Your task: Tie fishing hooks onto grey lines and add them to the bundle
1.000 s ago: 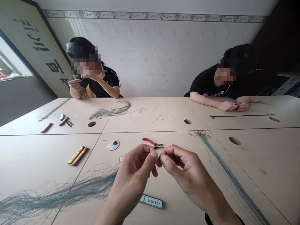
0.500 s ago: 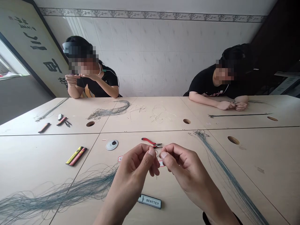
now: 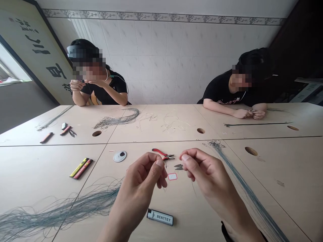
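My left hand [image 3: 140,183] is curled, its thumb and forefinger pinched together on a thin strand of line [image 3: 165,189], which hangs down from the pinch just above the tabletop [image 3: 290,168]. My right hand [image 3: 208,171] is held apart from the left, with its thumb and forefinger pressed together; I cannot tell whether anything is between them. Just beyond the gap between my hands lie red-handled needle-nose pliers [image 3: 161,153] and small snips [image 3: 178,166], and a red-edged white label [image 3: 172,176] sits just below the snips. Nearer me, a lighter-shaped tag marked BENTTEY [image 3: 159,217] lies below my left wrist.

A loose mass of grey-green line [image 3: 63,205] spreads out to my left, and a long, straighter bundle of the same line [image 3: 242,181] runs down the tabletop to my right. Further left are a round disc [image 3: 119,156] and two yellow-and-red sticks [image 3: 80,167], side by side.

Across the tabletop, a person on the left [image 3: 108,89] has both hands raised near the face, and a person on the right [image 3: 234,97] has both hands together just above the tabletop, close to a long dark strand [image 3: 257,124].
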`<state>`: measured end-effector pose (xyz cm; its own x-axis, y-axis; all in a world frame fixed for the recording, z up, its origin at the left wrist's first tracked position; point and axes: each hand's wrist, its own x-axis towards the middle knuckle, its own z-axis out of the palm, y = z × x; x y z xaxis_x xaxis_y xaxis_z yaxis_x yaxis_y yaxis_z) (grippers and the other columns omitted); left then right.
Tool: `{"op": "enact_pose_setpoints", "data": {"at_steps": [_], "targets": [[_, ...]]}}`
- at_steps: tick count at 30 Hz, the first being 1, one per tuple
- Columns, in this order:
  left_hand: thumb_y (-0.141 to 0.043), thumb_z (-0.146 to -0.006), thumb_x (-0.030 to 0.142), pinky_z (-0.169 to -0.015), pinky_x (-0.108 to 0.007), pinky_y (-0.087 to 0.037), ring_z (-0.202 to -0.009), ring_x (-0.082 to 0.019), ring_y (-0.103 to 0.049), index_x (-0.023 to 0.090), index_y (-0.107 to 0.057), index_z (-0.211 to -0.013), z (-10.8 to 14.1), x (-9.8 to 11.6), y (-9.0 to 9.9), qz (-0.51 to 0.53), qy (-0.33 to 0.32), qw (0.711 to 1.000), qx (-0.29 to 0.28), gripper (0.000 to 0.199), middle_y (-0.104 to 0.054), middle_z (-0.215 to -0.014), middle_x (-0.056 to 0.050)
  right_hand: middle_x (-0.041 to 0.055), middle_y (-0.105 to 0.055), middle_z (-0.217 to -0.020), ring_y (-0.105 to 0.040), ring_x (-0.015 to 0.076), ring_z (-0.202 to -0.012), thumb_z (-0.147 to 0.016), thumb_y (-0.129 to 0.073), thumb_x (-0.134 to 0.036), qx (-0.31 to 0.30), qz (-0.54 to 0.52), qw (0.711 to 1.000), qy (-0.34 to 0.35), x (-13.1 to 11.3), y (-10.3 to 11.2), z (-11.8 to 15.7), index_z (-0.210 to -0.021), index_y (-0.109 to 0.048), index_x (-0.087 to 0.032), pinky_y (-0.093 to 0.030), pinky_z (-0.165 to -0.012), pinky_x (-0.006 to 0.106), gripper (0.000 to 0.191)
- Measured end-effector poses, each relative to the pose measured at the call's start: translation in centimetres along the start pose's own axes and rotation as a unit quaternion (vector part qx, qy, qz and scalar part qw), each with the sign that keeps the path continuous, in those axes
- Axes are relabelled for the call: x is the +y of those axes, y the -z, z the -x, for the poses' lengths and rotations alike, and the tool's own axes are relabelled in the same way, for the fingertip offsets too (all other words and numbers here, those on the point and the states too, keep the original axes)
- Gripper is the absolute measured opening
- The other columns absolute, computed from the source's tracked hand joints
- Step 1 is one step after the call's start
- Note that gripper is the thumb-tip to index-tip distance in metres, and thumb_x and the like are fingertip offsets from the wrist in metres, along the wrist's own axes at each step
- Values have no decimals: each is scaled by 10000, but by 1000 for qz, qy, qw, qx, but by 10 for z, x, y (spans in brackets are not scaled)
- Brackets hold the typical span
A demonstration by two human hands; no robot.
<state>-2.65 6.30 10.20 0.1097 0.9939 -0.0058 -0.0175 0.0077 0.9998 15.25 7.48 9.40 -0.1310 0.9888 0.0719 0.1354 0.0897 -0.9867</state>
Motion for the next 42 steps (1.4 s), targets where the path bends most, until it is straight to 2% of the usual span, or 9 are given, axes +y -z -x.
{"op": "enact_pose_setpoints", "data": {"at_steps": [10, 14, 16, 20, 25, 31, 36, 39, 42], "targets": [[-600, -973, 485, -654, -262, -482, -668, -141, -577, 199, -614, -835, -1, -4, -2, -10, 2, 1000, -2, 318, -621, -739, -4, -14, -654, -816, -536, 151, -736, -1039, -537, -486, -90, 37, 995, 7, -2, -3, -2, -905, -667, -230, -433, -673, 280, 318], [-609, -969, 469, -639, -251, -473, -654, -133, -571, 201, -604, -793, -2, -3, 1, -13, -6, 1000, 20, 321, -622, -732, 2, 22, -658, -919, -587, 189, -817, -1043, -493, -455, 17, 178, 984, 8, 37, 24, -27, -1072, -665, -236, -474, -732, 310, 280], [-616, -964, 457, -637, -251, -475, -658, -135, -578, 200, -610, -780, -3, -3, 3, -11, -8, 1000, 26, 316, -630, -743, -2, 90, -663, -1145, -606, 240, -1054, -1009, -491, -283, 27, 327, 944, -32, 68, 40, -42, -1198, -671, -224, -485, -896, 360, 267], [-613, -966, 453, -620, -250, -473, -650, -139, -585, 200, -624, -792, -3, -5, 4, -3, -20, 999, 31, 307, -655, -741, -10, 151, -668, -1131, -576, 337, -1174, -833, -590, -87, 7, 376, 922, -85, 118, 55, -57, -1077, -764, -211, -458, -980, 451, 325], [-612, -969, 465, -606, -244, -472, -636, -127, -581, 198, -612, -787, -5, -7, 3, -1, -20, 999, 32, 324, -647, -763, 0, 112, -660, -969, -594, 326, -1046, -807, -644, -113, 7, 366, 927, -85, 127, 54, -56, -799, -696, -253, -464, -872, 418, 149], [-607, -973, 471, -604, -240, -469, -642, -124, -569, 192, -604, -781, -5, -9, 3, 0, -14, 999, 53, 338, -628, -758, 2, 14, -600, -738, -537, 204, -640, -912, -559, -288, -7, 289, 952, -103, 103, 66, -52, -775, -506, -244, -391, -594, 325, 153], [-612, -973, 465, -602, -238, -466, -640, -122, -569, 194, -610, -809, -4, -10, 4, 0, -16, 998, 63, 317, -635, -746, 7, 41, -686, -960, -643, 184, -817, -1009, -496, -496, -22, 52, 997, -61, 62, 58, -42, -1065, -549, -219, -504, -778, 338, 287], [-610, -974, 450, -593, -233, -463, -631, -118, -568, 193, -608, -804, -5, -10, 5, -2, -29, 996, 81, 309, -637, -740, 8, 60, -699, -1039, -657, 177, -877, -994, -620, -414, -75, -201, 975, -61, 40, 39, -34, -1320, -491, -225, -521, -817, 335, 398], [-611, -972, 445, -587, -232, -469, -624, -117, -573, 190, -607, -792, -4, -9, 5, -2, -46, 994, 96, 311, -640, -741, 7, 58, -686, -979, -647, 170, -858, -989, -602, -277, -161, -282, 943, -76, 30, 16, -27, -1178, -566, -191, -530, -748, 298, 211]]}}
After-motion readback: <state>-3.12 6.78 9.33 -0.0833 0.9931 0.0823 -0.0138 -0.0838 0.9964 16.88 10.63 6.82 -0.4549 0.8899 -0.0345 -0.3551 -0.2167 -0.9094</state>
